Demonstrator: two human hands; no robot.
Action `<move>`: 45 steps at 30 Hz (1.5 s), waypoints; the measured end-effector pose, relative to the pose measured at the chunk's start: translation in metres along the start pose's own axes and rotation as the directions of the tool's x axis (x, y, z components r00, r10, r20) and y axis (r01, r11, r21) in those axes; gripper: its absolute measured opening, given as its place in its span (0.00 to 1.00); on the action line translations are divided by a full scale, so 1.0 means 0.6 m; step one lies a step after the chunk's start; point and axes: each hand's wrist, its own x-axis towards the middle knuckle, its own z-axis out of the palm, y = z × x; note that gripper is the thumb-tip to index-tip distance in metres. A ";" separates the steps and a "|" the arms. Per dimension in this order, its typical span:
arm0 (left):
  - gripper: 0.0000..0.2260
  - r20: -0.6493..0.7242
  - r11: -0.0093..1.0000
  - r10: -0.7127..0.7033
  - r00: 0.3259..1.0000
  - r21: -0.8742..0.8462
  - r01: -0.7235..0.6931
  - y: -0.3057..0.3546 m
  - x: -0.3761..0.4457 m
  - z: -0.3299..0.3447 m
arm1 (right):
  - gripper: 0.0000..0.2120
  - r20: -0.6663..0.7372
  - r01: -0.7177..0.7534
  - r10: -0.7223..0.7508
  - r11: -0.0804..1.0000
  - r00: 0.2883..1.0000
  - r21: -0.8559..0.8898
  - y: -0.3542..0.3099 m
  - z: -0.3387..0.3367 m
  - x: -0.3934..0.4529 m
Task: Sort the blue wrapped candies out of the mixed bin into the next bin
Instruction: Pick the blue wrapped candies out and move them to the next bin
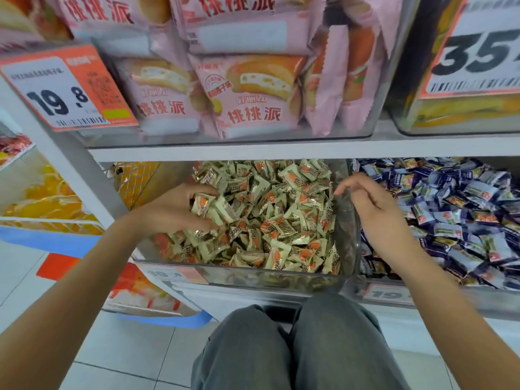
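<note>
Over the bin wall (350,220), right hand (371,204) hangs slack; left hand (174,209) grasps cream candies (213,206).

Mixed bin (239,273): clear plastic, on the lower shelf, centre of view. Filled nearly to the rim with small cream-and-gold wrapped candies (281,209) bearing orange marks, lying loose at all angles. No blue wrapper can be made out among them.

Next bin (374,280): clear plastic, immediately to the right, walls side by side with the mixed bin. Holds a heap of blue wrapped candies (455,209), dark blue and pale blue wrappers with small orange patches, piled unevenly.
</note>
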 end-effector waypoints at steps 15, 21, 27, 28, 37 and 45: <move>0.54 -0.014 0.916 0.058 0.998 0.397 -0.047 0.149 0.156 0.121 | 0.12 -0.011 0.055 -0.054 0.993 0.998 0.102 0.015 0.006 0.004; 0.48 0.029 0.902 -0.005 1.000 0.432 -0.008 0.155 0.187 0.114 | 0.14 -0.017 0.062 -0.061 0.992 0.998 0.113 0.013 0.008 0.005; 0.38 0.045 0.877 0.112 0.993 0.465 -0.120 0.141 0.156 0.119 | 0.13 -0.002 0.052 -0.052 0.993 0.999 0.109 0.011 0.005 0.001; 0.35 0.027 0.849 0.167 0.986 0.504 -0.158 0.135 0.145 0.123 | 0.13 0.002 0.051 -0.052 0.992 0.999 0.113 0.011 0.005 0.001; 0.14 0.095 0.790 0.258 0.961 0.553 -0.267 0.050 0.061 0.079 | 0.13 -0.005 0.060 -0.060 0.992 0.998 0.109 0.019 0.007 0.005; 0.20 -0.164 0.955 0.260 0.952 0.192 -0.228 0.120 0.101 0.053 | 0.13 -0.010 0.068 -0.068 0.992 0.998 0.106 0.023 0.009 0.005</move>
